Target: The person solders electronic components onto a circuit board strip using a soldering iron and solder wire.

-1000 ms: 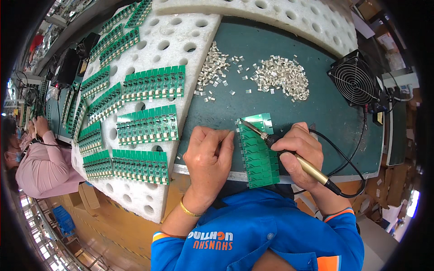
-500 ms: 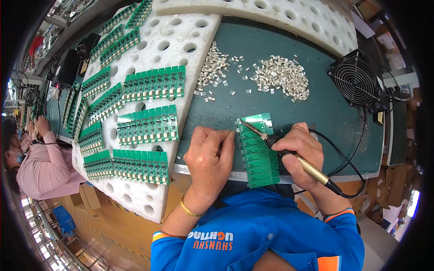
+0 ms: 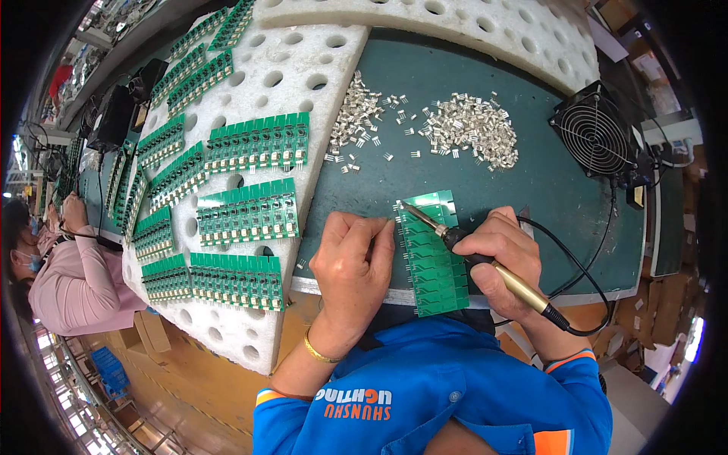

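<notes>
My right hand (image 3: 503, 262) grips a gold and black soldering iron (image 3: 516, 280), whose tip rests at the upper left corner of a green circuit board (image 3: 432, 280) lying at the bench's front edge. Small pins stick out along the board's left side. My left hand (image 3: 353, 273) is closed in a pinch just left of the board; what is between its fingertips is too small to make out. Beyond the board lie two heaps of small silvery pinned parts (image 3: 470, 125), with a few scattered singly around them.
A white perforated foam sheet (image 3: 296, 53) at left holds several populated board strips (image 3: 246, 212). Another foam slab (image 3: 516, 34) lies at the back. A black fan (image 3: 595, 133) stands at right, and the iron's cable loops beside it. A co-worker (image 3: 76, 280) sits at far left.
</notes>
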Available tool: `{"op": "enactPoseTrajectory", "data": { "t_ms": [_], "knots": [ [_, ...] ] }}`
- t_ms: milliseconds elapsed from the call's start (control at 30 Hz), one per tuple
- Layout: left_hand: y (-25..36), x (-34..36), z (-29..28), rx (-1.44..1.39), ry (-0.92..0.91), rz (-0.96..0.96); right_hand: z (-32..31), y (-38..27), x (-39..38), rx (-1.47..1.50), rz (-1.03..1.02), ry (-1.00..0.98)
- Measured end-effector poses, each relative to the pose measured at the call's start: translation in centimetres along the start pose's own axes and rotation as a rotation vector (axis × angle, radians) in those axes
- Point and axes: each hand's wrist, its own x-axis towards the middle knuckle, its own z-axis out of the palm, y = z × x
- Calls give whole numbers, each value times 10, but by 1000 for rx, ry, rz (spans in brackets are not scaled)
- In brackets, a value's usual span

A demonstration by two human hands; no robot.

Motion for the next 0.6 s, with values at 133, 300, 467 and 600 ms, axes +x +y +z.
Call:
{"op": "enactPoseTrajectory", "data": {
  "t_ms": [133, 300, 467, 600],
  "knots": [
    [1, 0, -1, 11, -5, 10, -1, 0, 0, -26, -33, -23],
    [1, -1, -1, 9, -5, 14, -1, -2, -1, -70, -79, -31],
    [1, -1, -1, 9, -11, -22, -1, -4, -2, -100, -98, -54],
    [2, -2, -1, -5, -11, -6, -1, -5, -4, -123, -112, -57]
  ]
}}
